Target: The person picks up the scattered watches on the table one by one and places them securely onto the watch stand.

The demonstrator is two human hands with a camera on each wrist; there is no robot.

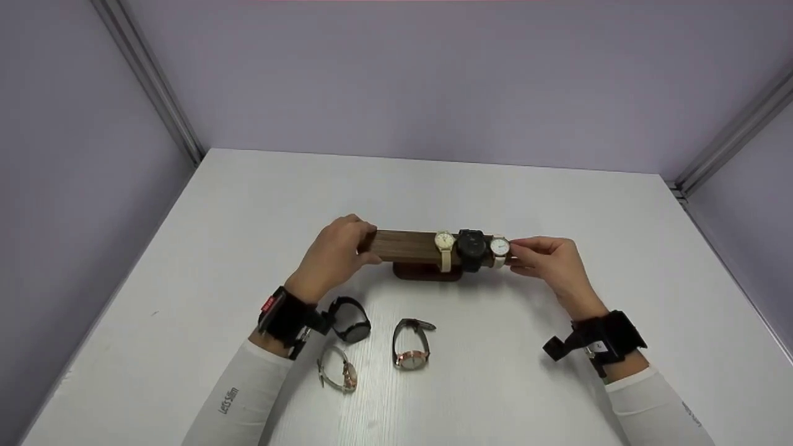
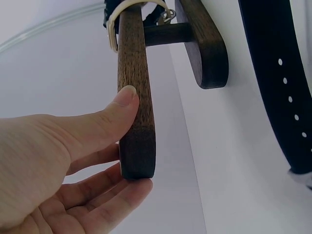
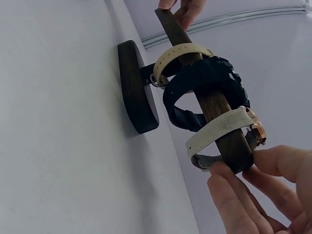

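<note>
A dark wooden watch stand stands mid-table, its bar (image 1: pixel 406 246) (image 2: pixel 136 73) (image 3: pixel 214 105) raised on an oval base (image 1: pixel 427 272) (image 2: pixel 207 44) (image 3: pixel 136 87). Strapped round the bar are a cream-strap watch (image 1: pixel 445 244) (image 3: pixel 180 52), a black watch (image 1: pixel 472 249) (image 3: pixel 207 78) and a white-strap watch (image 1: pixel 499 248) (image 3: pixel 219 127). My left hand (image 1: pixel 337 254) (image 2: pixel 136 141) grips the bar's left end, thumb on its side and fingers under its tip. My right hand (image 1: pixel 517 254) (image 3: pixel 241 168) pinches at the bar's right end, fingertips against the white-strap watch.
Three loose watches lie on the white table (image 1: pixel 508 186) in front of the stand: a black one (image 1: pixel 351 319) whose strap (image 2: pixel 278 73) shows beside my left wrist, a rose-gold one with a dark strap (image 1: pixel 412 344), and a beige one (image 1: pixel 339 368). Grey walls enclose the table.
</note>
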